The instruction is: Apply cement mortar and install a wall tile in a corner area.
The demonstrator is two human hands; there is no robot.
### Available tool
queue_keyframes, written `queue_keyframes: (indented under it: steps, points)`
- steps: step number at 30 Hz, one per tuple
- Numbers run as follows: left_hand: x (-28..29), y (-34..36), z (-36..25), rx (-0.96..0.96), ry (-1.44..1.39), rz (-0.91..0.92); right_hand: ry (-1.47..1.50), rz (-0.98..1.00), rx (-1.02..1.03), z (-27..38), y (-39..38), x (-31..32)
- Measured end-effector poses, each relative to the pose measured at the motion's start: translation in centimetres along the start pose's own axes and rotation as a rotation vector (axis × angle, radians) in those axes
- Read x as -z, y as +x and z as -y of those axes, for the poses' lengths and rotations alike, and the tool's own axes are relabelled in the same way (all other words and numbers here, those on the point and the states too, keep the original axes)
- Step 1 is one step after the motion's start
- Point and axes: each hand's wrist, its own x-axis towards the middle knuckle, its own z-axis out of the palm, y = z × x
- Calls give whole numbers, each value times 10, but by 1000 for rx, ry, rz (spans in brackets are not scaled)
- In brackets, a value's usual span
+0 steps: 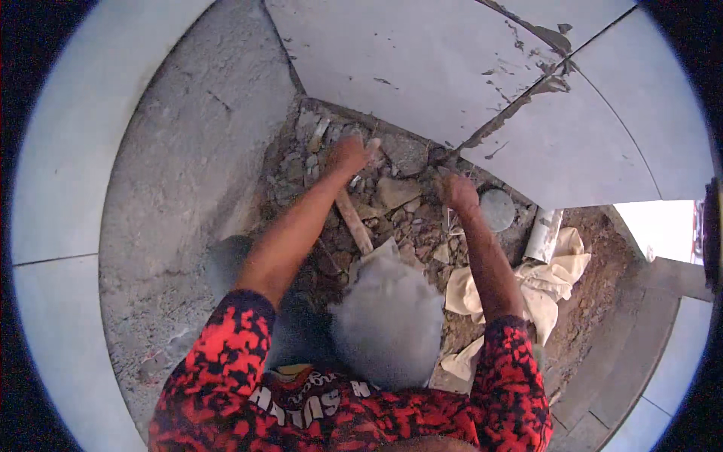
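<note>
Both of my arms reach over a corner strewn with broken stones and rubble (399,193). My left hand (351,155) is closed above the stones near the tiled wall; a pale spot shows at its fingertips, too blurred to name. Close to the wall's foot, my right hand (459,191) is curled shut, and whatever its fingers grip is hidden. Below my left hand a wooden handle (355,223) slants across the rubble. A round grey disc (497,209) lies just right of my right hand. Nearer my body is a blurred, rounded grey mass (388,320) whose kind I cannot make out.
Large white wall tiles (407,53) with mortar smears stand at the back. A rough cement wall (188,143) rises on the left. To the right are a white pipe (544,235), a crumpled beige cloth (550,282) and bare brown soil (595,264).
</note>
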Motion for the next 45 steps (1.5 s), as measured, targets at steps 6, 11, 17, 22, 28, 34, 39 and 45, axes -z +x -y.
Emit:
queue_keyframes:
  steps: [6, 11, 17, 22, 28, 34, 39, 45]
  points:
    - [-33, 41, -4, -44, 115, -173, 21, 75, 13, -2, 0, 9]
    - [-41, 48, 1, -21, 50, -70, 59, 13, 80, -1, -2, 8]
    - [-42, 45, 1, -101, 152, -96, 48, -75, 130, -12, 3, 2]
    - [-45, 50, 1, -52, 77, -111, 83, 114, 30, -9, 3, 6]
    - [-54, 49, 1, -23, 132, -125, 64, 43, -70, -5, -1, 6]
    - [-42, 42, 0, -102, 109, 88, 69, -5, 145, -10, 2, 9]
    - [-49, 36, 2, -239, 204, -111, 79, 0, 111, -2, 0, 15]
    - [-55, 57, 8, -71, 174, 7, 78, -13, 94, 10, 3, 17]
